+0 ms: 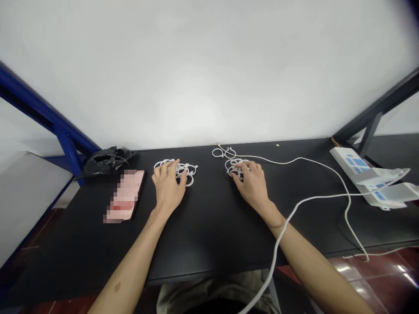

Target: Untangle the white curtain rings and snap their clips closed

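On the black table lie two small piles of thin white plastic loops with little knobs, perhaps cable ties closed into rings. My left hand (169,185) rests over the left pile of loops (190,170), its fingers stretched forward and the thumb held apart. Over the right pile of loops (233,162) is my right hand (252,185), fingers bent and apart, the tips touching or just above the loops. Both hands partly cover their piles. A few separate white loops (217,152) lie behind, close to the wall.
A phone (126,196) lies left of my left hand, with crumpled black plastic (106,160) behind it. At the right, a white power strip (352,163) holds plugged-in adapters. A white cable (314,197) passes over my right forearm. Another thin cable (288,162) crosses the table.
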### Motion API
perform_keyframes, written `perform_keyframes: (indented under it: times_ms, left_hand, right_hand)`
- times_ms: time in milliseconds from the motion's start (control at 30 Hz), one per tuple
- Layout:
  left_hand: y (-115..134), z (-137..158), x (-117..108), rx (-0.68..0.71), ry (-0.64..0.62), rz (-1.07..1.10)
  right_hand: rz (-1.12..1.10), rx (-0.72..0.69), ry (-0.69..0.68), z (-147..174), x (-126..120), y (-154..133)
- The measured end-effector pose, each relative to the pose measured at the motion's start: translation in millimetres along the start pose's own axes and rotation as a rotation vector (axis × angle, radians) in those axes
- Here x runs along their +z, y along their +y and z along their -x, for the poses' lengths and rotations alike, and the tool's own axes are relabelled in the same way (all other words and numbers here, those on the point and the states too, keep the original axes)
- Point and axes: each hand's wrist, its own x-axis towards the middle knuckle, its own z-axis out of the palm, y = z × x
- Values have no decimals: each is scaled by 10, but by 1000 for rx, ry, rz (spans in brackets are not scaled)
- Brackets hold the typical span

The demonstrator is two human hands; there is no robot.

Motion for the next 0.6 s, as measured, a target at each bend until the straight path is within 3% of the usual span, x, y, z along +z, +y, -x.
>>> perform_keyframes:
  times_ms: [133, 367, 600]
  left_hand:
    - [74, 36, -17, 65, -10, 30]
    - [245, 143, 28, 298, -99, 106]
    - [325, 188, 60, 387, -186, 150]
  right_hand:
    - [-38, -14, 22, -6, -39, -34]
    - [-107, -76, -26, 7, -47, -100]
    - [-147, -140, -62, 32, -34, -145]
